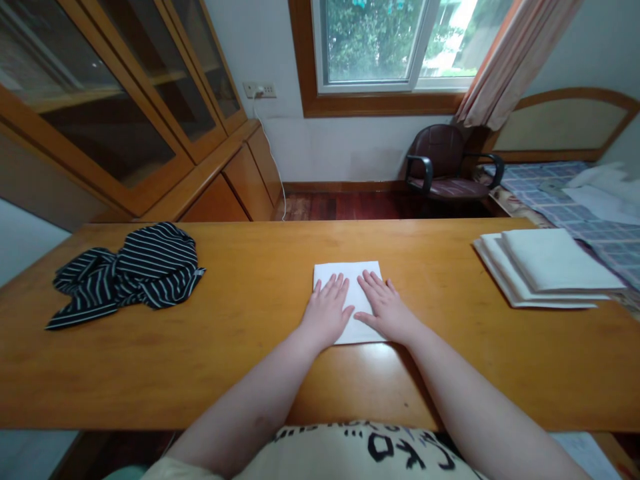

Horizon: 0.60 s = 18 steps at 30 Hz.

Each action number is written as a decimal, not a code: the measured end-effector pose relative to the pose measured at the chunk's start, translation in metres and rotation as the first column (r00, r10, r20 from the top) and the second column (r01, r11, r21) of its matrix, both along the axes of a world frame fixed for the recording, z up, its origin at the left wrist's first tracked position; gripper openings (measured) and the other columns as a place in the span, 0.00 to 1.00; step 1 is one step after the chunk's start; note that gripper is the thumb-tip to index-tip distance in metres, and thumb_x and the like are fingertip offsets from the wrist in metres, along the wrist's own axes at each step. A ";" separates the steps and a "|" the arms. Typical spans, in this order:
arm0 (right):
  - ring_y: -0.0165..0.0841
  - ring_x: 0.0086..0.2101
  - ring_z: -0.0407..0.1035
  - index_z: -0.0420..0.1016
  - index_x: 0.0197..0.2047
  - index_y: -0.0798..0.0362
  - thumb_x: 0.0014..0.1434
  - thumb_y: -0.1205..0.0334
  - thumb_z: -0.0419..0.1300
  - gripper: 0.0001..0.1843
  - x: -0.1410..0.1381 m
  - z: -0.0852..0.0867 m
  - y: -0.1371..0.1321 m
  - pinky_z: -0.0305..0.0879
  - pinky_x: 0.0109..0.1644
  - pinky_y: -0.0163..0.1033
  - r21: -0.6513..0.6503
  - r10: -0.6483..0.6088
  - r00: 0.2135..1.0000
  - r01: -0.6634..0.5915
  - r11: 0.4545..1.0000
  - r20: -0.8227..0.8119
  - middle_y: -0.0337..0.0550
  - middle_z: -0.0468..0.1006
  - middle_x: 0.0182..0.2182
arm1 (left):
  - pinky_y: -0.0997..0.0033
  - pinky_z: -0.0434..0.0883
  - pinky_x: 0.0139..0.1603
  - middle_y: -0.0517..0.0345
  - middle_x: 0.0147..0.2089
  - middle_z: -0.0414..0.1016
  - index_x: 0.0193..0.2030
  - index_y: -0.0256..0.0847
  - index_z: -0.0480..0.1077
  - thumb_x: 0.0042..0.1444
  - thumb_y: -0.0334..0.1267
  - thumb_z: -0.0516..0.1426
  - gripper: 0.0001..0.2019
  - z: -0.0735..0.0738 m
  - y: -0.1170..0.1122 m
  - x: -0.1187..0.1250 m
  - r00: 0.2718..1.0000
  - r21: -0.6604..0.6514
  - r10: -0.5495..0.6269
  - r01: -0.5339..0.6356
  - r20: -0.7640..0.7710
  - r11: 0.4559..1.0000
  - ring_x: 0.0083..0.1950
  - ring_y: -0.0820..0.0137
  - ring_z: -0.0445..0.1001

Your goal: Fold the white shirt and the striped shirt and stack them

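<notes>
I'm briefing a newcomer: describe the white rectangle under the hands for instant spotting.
On the wooden table, look between the striped cloth and the white stack. There lies the white rectangle, set apart by the left hand and right hand spread on it.

Centre of frame: one white sheet, on which left hand and right hand lie flat. Centre left — bunched striped cloth. Centre right — stack of white sheets. Wooden table beneath.
</notes>
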State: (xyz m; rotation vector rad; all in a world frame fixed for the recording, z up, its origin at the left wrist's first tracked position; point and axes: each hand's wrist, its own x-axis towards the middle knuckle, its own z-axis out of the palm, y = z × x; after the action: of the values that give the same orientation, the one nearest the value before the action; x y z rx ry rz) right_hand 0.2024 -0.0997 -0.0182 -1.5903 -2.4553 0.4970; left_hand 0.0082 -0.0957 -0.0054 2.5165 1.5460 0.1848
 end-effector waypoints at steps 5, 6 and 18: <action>0.45 0.67 0.31 0.37 0.71 0.50 0.55 0.35 0.54 0.51 0.005 -0.001 -0.001 0.36 0.65 0.61 -0.058 0.011 0.998 -0.007 0.998 0.066 0.51 0.37 0.69 | 0.50 0.40 0.70 0.48 0.72 0.41 0.70 0.36 0.45 0.63 0.48 0.44 0.32 -0.007 -0.008 0.002 0.997 -0.008 -0.015 0.014 -0.073 1.000 0.73 0.61 0.39; 0.45 0.67 0.31 0.37 0.71 0.50 0.54 0.35 0.55 0.52 0.007 0.000 -0.001 0.35 0.66 0.61 -0.070 0.025 0.998 -0.020 0.997 0.066 0.51 0.37 0.69 | 0.50 0.39 0.70 0.48 0.73 0.40 0.70 0.36 0.44 0.62 0.49 0.45 0.33 -0.008 -0.009 -0.001 0.997 -0.021 -0.024 0.022 -0.076 1.000 0.73 0.61 0.37; 0.53 0.66 0.23 0.32 0.71 0.56 0.30 0.33 0.68 0.76 0.026 0.004 0.003 0.31 0.66 0.60 -0.253 0.127 0.992 -0.122 0.960 0.003 0.57 0.32 0.69 | 0.46 0.34 0.69 0.43 0.72 0.24 0.71 0.36 0.25 0.43 0.65 0.57 0.60 0.000 -0.020 -0.047 0.992 -0.303 -0.118 0.099 -0.045 0.948 0.72 0.55 0.25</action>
State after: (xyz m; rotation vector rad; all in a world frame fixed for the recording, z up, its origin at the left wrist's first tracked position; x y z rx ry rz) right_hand 0.2285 -0.0968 -0.0145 -1.5370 -2.6049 0.8504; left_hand -0.0387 -0.1157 -0.0052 2.3743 1.3345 -0.1370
